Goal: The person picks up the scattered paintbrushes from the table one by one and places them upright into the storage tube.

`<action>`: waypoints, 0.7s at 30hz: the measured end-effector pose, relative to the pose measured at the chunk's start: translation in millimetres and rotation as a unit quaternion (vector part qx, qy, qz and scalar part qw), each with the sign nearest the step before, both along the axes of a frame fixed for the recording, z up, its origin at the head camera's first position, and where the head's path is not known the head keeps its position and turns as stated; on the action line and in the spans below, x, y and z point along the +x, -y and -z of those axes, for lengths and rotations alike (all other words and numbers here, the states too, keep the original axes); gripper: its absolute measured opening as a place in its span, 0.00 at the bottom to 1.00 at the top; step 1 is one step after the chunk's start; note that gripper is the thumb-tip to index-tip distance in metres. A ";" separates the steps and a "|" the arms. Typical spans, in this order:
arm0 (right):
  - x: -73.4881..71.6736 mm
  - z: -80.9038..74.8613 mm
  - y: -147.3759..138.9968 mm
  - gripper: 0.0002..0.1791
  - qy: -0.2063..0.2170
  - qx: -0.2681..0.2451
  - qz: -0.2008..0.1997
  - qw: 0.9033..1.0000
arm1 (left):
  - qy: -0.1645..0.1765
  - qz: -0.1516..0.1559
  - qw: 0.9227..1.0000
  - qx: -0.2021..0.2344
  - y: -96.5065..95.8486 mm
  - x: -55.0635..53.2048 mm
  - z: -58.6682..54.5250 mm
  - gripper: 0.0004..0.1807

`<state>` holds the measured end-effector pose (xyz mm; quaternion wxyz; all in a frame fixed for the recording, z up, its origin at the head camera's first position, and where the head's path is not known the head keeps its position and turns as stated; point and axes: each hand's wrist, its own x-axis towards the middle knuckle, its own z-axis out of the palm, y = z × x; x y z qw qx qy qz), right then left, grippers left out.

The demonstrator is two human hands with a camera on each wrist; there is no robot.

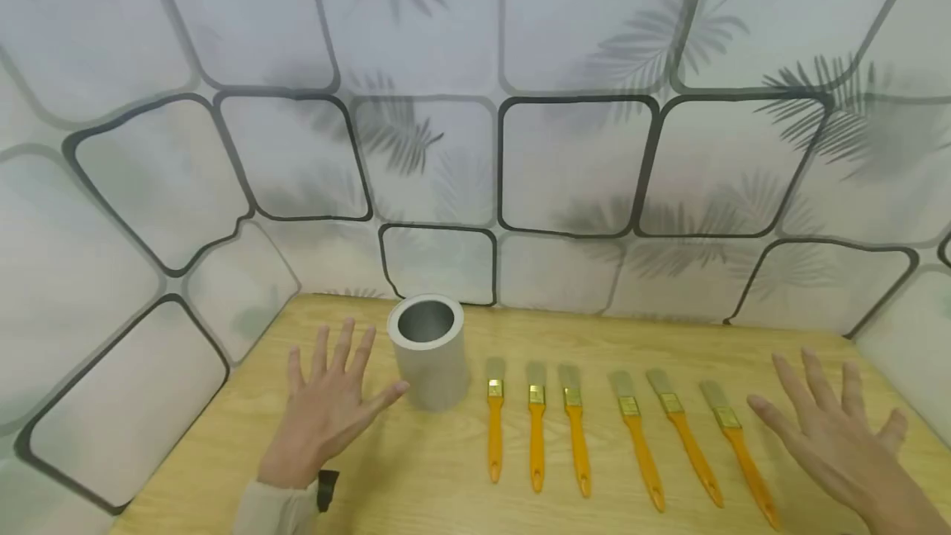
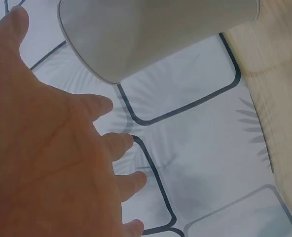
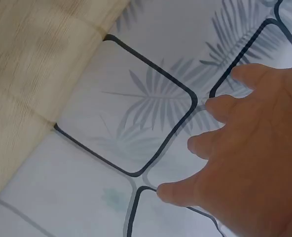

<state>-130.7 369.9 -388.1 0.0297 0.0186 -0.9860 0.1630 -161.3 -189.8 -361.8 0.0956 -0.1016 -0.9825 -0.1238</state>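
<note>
In the head view my left hand [image 1: 327,411] is spread with fingers straight, just left of a grey-white cylindrical holder [image 1: 434,374] with an open top. That holder [image 2: 156,34] also shows beyond the fingers in the left wrist view. My right hand [image 1: 839,436], fingers spread as well, hovers at the far right and holds nothing. Between the hands lies a row of several paintbrushes with orange handles, gold ferrules and pale bristles pointing away. The leftmost paintbrush [image 1: 495,428] is nearest the holder; the rightmost paintbrush [image 1: 746,469] is nearest my right hand.
A wood-grain table [image 1: 416,485] carries everything. White walls [image 1: 572,163] with dark rounded outlines and grey leaf prints close it in at the back, left and right. The holder stands near the back wall.
</note>
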 end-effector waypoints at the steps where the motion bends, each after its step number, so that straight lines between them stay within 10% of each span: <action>1: -1.8 -2.1 0.5 0.46 -0.001 -0.001 -0.003 1.000 | -0.006 0.002 1.000 -0.008 -0.1 -0.6 -0.4 0.50; 7: -17.8 -15.1 8.7 0.41 -0.046 -0.037 -0.032 0.998 | -0.081 -0.005 0.996 -0.023 2.8 -7.0 -4.3 0.43; 12: -17.5 -18.2 11.6 0.28 -0.096 -0.065 -0.020 0.993 | -0.102 -0.003 0.992 0.070 5.3 -13.8 -4.4 0.37; 16: -15.7 -22.5 11.9 0.26 -0.088 -0.086 -0.011 0.992 | -0.029 -0.002 0.983 0.180 9.0 -17.5 -1.8 0.36; 21: -13.7 -24.3 12.1 0.28 -0.057 -0.117 -0.013 0.991 | 0.117 0.014 0.930 0.348 15.4 -24.2 7.5 0.38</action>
